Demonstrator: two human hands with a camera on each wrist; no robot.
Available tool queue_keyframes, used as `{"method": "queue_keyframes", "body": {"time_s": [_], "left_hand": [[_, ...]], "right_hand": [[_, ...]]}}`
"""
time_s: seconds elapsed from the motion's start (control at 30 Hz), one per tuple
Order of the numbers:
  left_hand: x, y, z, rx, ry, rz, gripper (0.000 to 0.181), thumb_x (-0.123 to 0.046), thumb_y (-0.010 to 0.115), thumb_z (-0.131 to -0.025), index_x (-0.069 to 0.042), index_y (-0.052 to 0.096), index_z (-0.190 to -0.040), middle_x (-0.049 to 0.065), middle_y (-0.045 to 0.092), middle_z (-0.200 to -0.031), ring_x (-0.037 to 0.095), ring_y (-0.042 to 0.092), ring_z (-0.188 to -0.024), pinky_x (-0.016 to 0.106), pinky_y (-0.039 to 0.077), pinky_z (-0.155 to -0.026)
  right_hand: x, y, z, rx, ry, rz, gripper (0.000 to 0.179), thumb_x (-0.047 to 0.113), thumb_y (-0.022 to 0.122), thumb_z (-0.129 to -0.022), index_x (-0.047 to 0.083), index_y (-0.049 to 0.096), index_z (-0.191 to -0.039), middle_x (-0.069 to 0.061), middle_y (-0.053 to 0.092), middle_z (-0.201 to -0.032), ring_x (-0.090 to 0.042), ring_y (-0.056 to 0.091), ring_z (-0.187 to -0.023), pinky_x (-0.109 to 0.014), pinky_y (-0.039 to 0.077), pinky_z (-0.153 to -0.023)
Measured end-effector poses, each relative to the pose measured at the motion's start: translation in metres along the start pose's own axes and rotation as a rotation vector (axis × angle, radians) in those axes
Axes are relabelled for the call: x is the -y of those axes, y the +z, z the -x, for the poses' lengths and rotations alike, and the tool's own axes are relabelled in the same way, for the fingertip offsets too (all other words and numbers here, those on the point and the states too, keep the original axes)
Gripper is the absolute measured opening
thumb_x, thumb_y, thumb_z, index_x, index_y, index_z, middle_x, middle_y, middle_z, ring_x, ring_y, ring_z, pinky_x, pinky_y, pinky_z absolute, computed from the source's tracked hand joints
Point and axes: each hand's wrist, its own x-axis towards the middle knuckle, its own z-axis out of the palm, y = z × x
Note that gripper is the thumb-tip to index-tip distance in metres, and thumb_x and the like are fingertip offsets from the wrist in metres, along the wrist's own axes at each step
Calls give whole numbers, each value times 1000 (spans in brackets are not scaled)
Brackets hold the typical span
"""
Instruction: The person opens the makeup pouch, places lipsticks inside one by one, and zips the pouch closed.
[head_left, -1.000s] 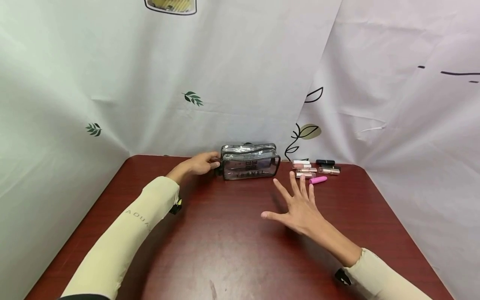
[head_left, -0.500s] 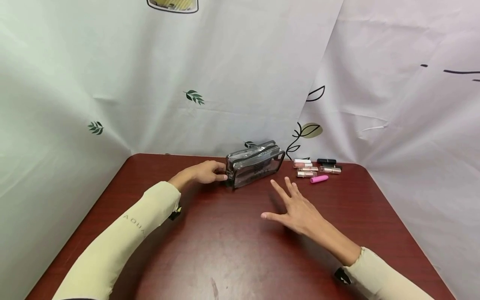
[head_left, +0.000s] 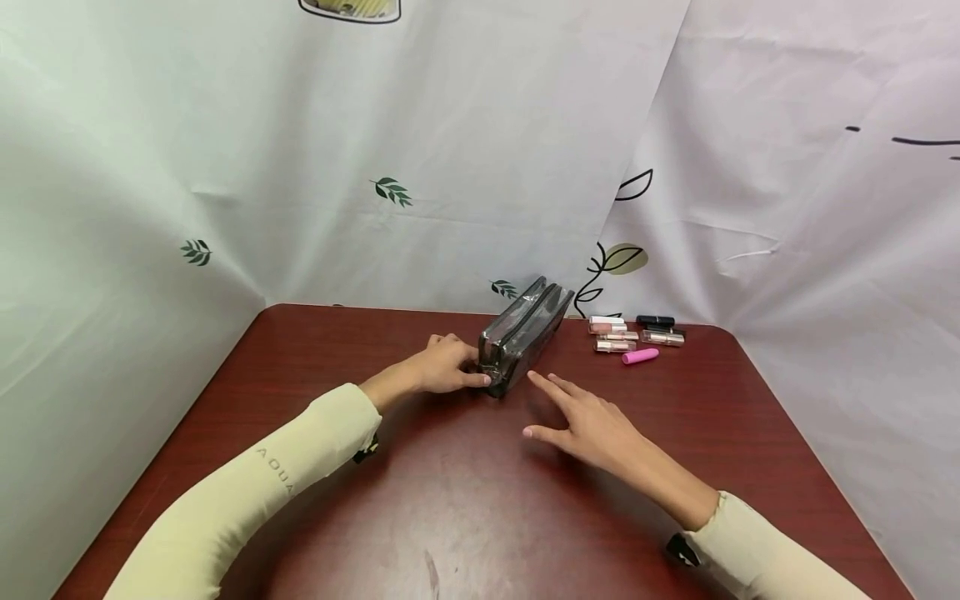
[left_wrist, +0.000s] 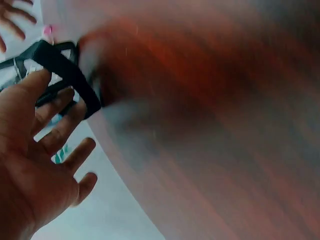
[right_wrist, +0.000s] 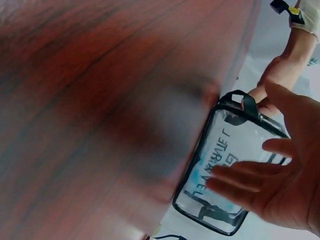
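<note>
A see-through bag (head_left: 527, 335) with dark edges is standing on the table (head_left: 390, 508), near the back and about in the middle. It is sitting at a slant, with one short end pointing toward the person and the other pointing toward the back wall. Black letters on its side are spelling TRAVEL (right_wrist: 220, 145). A black strap (left_wrist: 70, 75) is making a loop on the near end.

The left hand (head_left: 444, 367) is pinching the bag at this strap end, with the thumb on the near side. Its last two fingers are sticking out away from the bag. The right hand (head_left: 592, 421) is holding nothing. Its fingers are reaching out straight and its thumb is pointing apart, just beside the bag. I can't tell if the fingertips are touching it.

To the right of the bag, small tubes (head_left: 615, 337) are lying close together, with a black tube (head_left: 656, 320) at the back and a pink tube (head_left: 641, 357) in front. The table is shining, dark red and brown. Pale sleeves (head_left: 262, 471) are covering the arms. Behind everything, a white cloth (head_left: 465, 125) is hanging, showing green leaves (head_left: 392, 191).
</note>
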Motion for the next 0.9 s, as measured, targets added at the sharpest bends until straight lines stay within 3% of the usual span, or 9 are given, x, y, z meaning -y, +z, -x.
{"method": "queue_keyframes", "body": {"time_s": [0.1,0.23,0.37,0.47,0.63,0.73,0.9], "left_hand": [[-40,-8,14,-12,-35,-17,25,-41,77,-107,-16,83,-104,0,82,-105,34,64,-124,60,34,-114],[-54,2,13,-44,-44,0,30,-37,76,-108,-13,79,-89,1,77,-94,39,62,-131,67,27,-123],[-66,9,12,-54,-63,-1,35,-34,74,-108,-14,73,-79,2,70,-83,41,63,-131,69,25,-127],[-72,12,12,-53,-87,-5,34,-34,74,-108,-15,72,-80,1,69,-83,40,63,-130,70,24,-128],[-76,16,8,-68,-99,-34,33,-34,73,-108,-15,73,-82,3,72,-87,40,64,-127,71,25,-127],[-77,17,7,-87,-96,-59,33,-35,73,-106,-15,73,-81,4,75,-90,39,64,-125,70,27,-126],[-80,17,7,-95,-99,-85,34,-38,74,-106,-15,74,-81,6,77,-94,40,63,-126,68,30,-125]], "right_hand": [[1,1,1,-131,-130,25,66,46,81,-104,19,65,-161,-16,74,-149,-39,78,-126,-62,65,-94],[-1,3,-1,-333,-330,102,44,26,88,-99,12,81,-139,-10,84,-122,-28,83,-107,-49,68,-80],[-2,5,-9,-484,-503,148,34,11,94,-89,7,87,-122,-7,82,-112,-23,79,-98,-40,66,-74],[-1,6,-15,-554,-589,195,31,4,95,-84,4,87,-115,-13,77,-118,-27,73,-101,-40,64,-79],[-2,6,-24,-624,-662,304,19,4,92,-84,6,85,-102,-26,69,-141,-43,66,-120,-54,59,-95],[-3,6,-29,-656,-692,354,12,9,91,-85,9,81,-93,-27,66,-149,-47,62,-128,-59,53,-103],[-2,10,-38,-696,-712,452,12,15,87,-88,12,77,-84,-23,67,-154,-43,59,-134,-56,47,-109]]}}
